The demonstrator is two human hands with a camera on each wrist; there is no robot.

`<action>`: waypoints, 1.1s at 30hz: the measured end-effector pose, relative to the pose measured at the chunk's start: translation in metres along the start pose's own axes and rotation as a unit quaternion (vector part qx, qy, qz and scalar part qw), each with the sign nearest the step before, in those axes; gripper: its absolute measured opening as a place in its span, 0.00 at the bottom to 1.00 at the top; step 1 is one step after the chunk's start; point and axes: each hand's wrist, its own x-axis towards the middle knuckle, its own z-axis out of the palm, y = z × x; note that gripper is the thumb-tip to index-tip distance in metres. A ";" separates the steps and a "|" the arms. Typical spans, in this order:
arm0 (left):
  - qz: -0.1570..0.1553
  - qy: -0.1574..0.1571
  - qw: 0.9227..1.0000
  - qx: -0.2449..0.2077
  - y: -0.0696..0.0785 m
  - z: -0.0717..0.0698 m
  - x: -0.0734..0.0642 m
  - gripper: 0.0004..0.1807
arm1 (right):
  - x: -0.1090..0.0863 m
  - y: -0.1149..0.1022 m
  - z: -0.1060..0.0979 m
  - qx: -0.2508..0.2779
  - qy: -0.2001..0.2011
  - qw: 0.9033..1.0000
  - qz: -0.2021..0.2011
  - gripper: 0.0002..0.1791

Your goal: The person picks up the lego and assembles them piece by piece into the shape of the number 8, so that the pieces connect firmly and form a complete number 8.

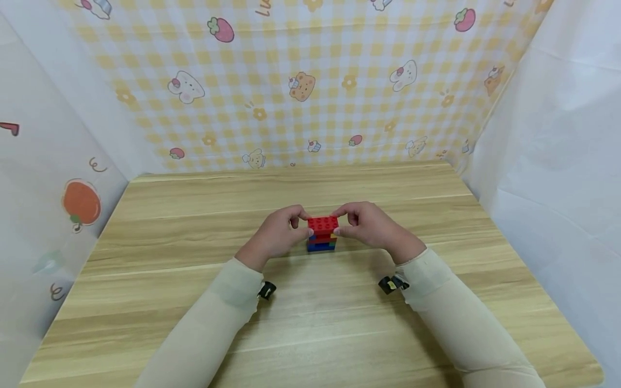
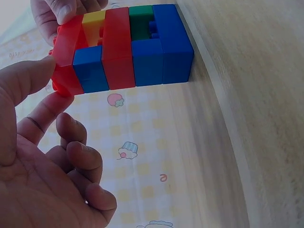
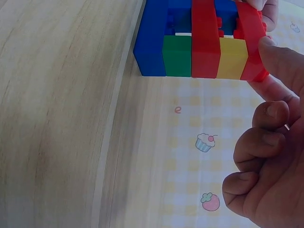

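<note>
A small tower of toy building bricks stands on the wooden table in the head view. On top lies a long red brick [image 1: 323,223] with its studs up. My left hand [image 1: 281,231] pinches that brick's left end between thumb and forefinger, and my right hand [image 1: 366,225] pinches its right end the same way. Below it, a small blue brick [image 2: 89,69] and a yellow brick [image 3: 232,58] sit side by side with a gap between. Under them come another long red brick [image 2: 118,52], then a blue and a green brick [image 3: 177,55], and a long blue brick [image 3: 151,42] at the base.
The wooden table [image 1: 310,323] stretches out all round the tower. Behind it hangs a yellow checked cloth [image 1: 330,108] with cartoon prints, and pale cloths close off the left and right sides. A black wrist-camera piece [image 1: 267,290] sits by the left cuff.
</note>
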 end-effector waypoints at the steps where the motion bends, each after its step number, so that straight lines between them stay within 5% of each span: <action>1: -0.001 -0.001 1.000 0.000 0.001 0.000 0.000 0.10 | 0.000 -0.001 0.000 -0.001 0.001 1.000 0.000 0.19; 15: -0.008 -0.009 1.000 0.013 0.003 -0.006 0.007 0.09 | 0.003 0.006 -0.001 0.009 0.010 1.000 -0.026 0.20; 24: 0.003 -0.015 1.000 0.027 0.004 -0.012 0.016 0.09 | 0.004 0.011 0.004 -0.015 0.050 0.998 -0.046 0.22; 33: 0.004 -0.013 0.999 0.030 0.002 -0.017 0.029 0.13 | 0.001 0.019 0.013 -0.129 0.105 0.976 -0.141 0.33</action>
